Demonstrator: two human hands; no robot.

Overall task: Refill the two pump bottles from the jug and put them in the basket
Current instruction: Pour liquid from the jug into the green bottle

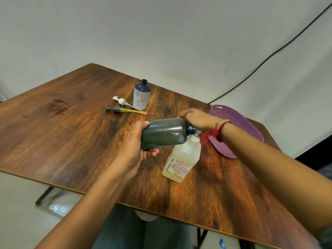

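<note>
Head view showed the left hand (137, 146) gripping the dark bottle (165, 132) by its base, tipped sideways, its open neck just above the mouth of the jug (181, 159), which stood on the table (71, 123). The right hand (195, 118) curled by the bottle's shoulder; whether it held anything could not be told. The blue-and-white bottle (142, 95) stood uncapped farther back, the white pump (120, 101) and grey pump (115, 109) lying beside it. The purple basket (239, 121) sat at the table's right edge.

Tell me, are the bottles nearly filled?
Not yet. The white pump and grey pump lie on the table. The left hand holds the dark bottle sideways by the jug, right hand at its neck. The blue-and-white bottle stands open; neither is in the purple basket.
</note>
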